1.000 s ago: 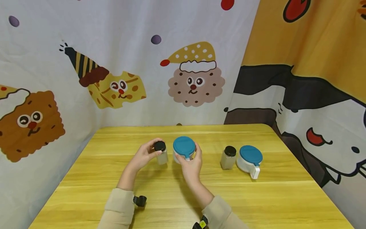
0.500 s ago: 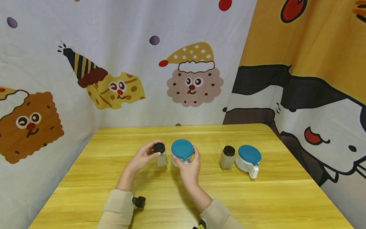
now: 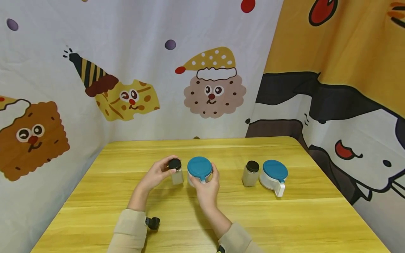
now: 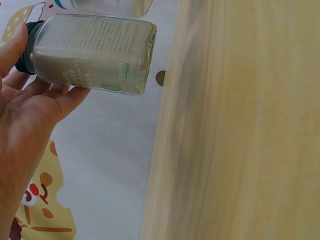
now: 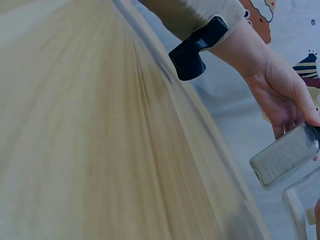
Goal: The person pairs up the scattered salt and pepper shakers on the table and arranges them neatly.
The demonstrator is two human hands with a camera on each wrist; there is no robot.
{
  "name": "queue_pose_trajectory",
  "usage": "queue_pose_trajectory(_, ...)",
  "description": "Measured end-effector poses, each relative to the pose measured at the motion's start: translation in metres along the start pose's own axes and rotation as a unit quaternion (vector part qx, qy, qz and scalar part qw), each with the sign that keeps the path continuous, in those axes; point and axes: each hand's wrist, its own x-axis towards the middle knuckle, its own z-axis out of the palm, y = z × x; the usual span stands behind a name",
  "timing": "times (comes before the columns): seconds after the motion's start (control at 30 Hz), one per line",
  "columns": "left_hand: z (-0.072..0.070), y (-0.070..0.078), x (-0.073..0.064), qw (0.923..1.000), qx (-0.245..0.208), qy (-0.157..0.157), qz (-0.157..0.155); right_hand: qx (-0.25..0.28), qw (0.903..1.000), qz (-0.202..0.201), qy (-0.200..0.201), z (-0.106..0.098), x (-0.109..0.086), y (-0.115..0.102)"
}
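Observation:
My left hand (image 3: 157, 174) grips a small glass spice jar (image 3: 178, 177) by its black lid, thumb in front and fingers behind. In the left wrist view the jar (image 4: 95, 55) contains pale powder, and its label partly reads as pepper; a gap shows between its base and the table. Just right of it, my right hand (image 3: 209, 189) holds a round clear-and-white seasoning pot (image 3: 199, 167) with a blue lid, thumb and fingers on its sides. The handle is mostly covered by that hand. Both items are upright, side by side. The right wrist view shows the pot (image 5: 300, 200) only at its edge.
To the right stand a second black-lidded spice jar (image 3: 250, 175) and a second blue-lidded pot (image 3: 274, 171), its white handle facing the front right. They stand on a wooden table (image 3: 177, 225). A printed cartoon curtain (image 3: 142, 130) hangs behind the table.
My right hand has lowered the blue-lidded pot slightly toward the table, and the spice jar in my left hand has come down a little too. The second jar and pot have stayed put.

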Motion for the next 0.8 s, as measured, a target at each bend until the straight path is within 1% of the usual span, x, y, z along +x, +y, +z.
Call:
queue_pose_trajectory(0.23,0.0,-0.005,0.0,0.9999,-0.002,-0.01,0.001,-0.009,0.9999,-0.005,0.006,0.001,-0.004,0.0)
queue_pose_trajectory(0.47,-0.002,-0.009,0.0,0.9995,-0.026,-0.016,-0.003,-0.015,0.9998,0.004,0.012,0.003,-0.008,0.0)
queue_pose_trajectory(0.7,-0.003,-0.011,-0.001,0.9996,-0.021,-0.017,-0.003,-0.016,0.9996,0.017,0.014,0.008,-0.01,0.002)
queue_pose_trajectory(0.8,-0.004,-0.012,-0.002,0.9997,-0.018,-0.019,0.003,-0.015,0.9995,0.021,0.015,0.009,-0.011,0.003)
